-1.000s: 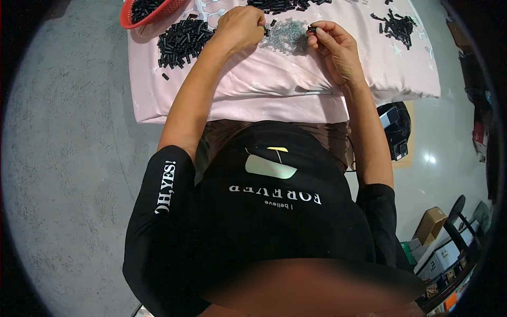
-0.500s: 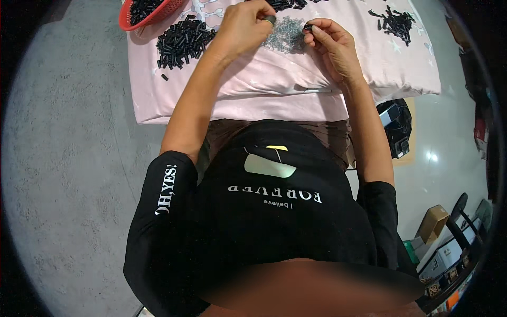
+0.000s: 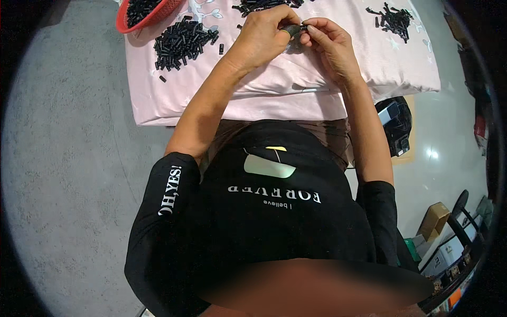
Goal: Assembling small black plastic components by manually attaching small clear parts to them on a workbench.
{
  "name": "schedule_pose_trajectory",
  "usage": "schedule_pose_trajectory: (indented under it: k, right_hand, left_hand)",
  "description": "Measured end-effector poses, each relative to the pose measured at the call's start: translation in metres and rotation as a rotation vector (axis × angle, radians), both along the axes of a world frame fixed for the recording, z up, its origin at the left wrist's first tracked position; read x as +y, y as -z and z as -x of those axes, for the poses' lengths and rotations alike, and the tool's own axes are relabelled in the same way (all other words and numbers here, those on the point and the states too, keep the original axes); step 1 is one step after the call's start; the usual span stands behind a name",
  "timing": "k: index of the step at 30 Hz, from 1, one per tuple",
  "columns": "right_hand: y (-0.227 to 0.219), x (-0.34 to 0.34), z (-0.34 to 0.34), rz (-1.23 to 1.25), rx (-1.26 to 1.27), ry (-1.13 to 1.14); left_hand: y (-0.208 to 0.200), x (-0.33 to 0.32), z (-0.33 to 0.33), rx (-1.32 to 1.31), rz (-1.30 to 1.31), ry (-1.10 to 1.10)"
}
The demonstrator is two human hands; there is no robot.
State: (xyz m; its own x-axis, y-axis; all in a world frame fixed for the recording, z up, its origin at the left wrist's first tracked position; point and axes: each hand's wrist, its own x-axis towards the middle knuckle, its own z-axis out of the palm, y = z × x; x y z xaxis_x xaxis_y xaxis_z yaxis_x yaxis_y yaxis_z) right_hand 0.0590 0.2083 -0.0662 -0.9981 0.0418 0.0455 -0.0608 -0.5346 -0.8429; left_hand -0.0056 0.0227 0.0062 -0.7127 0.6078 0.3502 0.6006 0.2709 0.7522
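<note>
Above the pink cloth, my left hand (image 3: 264, 38) and my right hand (image 3: 334, 46) meet fingertip to fingertip. Between the right thumb and forefinger is a small black cylindrical piece (image 3: 303, 28). My left fingers are pinched together against its left end, with something dark at the thumb; what they grip is too small to tell. Just below the fingertips shows part of a pile of small clear pieces (image 3: 294, 47), mostly covered by my left hand. A heap of black cylinders (image 3: 182, 45) lies to the left, and a lone black cylinder (image 3: 221, 49) sits between it and my left wrist.
A red basket (image 3: 122, 21) of black pieces stands at the far left of the pink cloth (image 3: 296, 108). More black pieces (image 3: 264, 5) lie beyond my hands, and a smaller black heap (image 3: 396, 22) at the right. A black bag (image 3: 396, 127) sits on the floor below.
My left hand has moved right, over the clear pieces, to meet my right fingertips. A single black cylinder now shows beside the left heap. My right hand has hardly moved.
</note>
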Motion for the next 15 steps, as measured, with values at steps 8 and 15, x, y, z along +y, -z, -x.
schedule_pose_trajectory:
  k: [8, 15]
  right_hand:
    - [0.004, 0.003, 0.001, -0.016, -0.01, -0.027]
    - [-0.002, -0.001, -0.002, 0.012, 0.004, -0.006]
  left_hand:
    - [-0.046, 0.01, -0.024, -0.412, 0.09, -0.077]
    - [-0.011, -0.05, 0.02, -0.084, 0.191, -0.222]
